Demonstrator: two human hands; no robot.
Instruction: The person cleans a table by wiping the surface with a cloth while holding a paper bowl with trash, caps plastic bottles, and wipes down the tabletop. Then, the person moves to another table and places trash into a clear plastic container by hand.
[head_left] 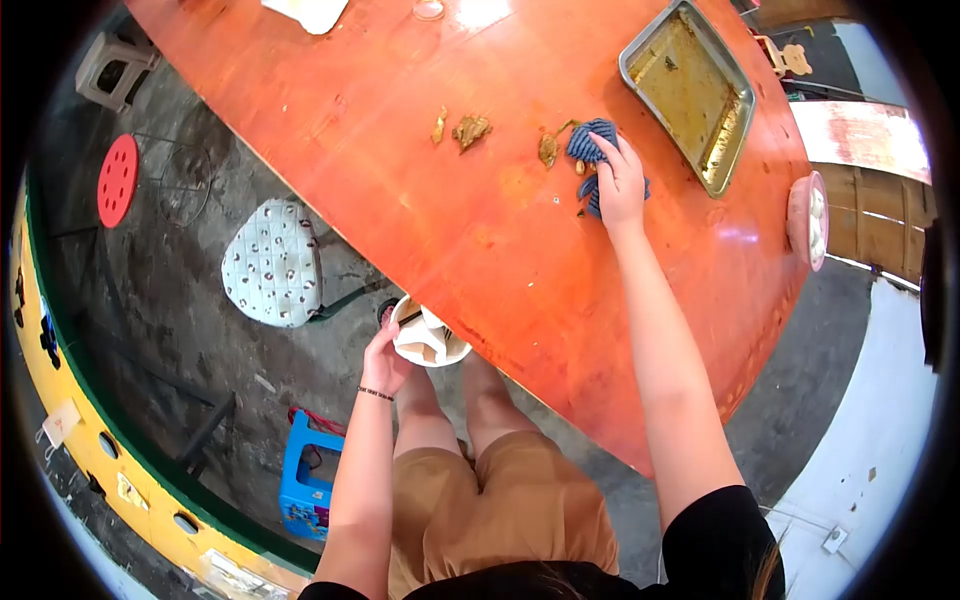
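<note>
My right hand (622,185) presses a blue striped cloth (592,140) onto the orange tabletop (480,230), fingers closed over it. Small brownish scraps lie by the cloth, among them a wilted leaf-like piece (548,149). Further left on the table are a brown crumpled scrap (471,131) and a thin yellowish one (439,125). Below the table's near edge, my left hand (385,362) grips the rim of a white bowl-like container (432,340). White paper-like material and some dark bits show inside the container.
A metal tray (690,95) with brown residue sits at the table's far right. A pink basket (807,222) with white items is at the right edge. Left on the floor stand a padded chair (270,263), a red round stool (118,180) and a blue stool (303,475).
</note>
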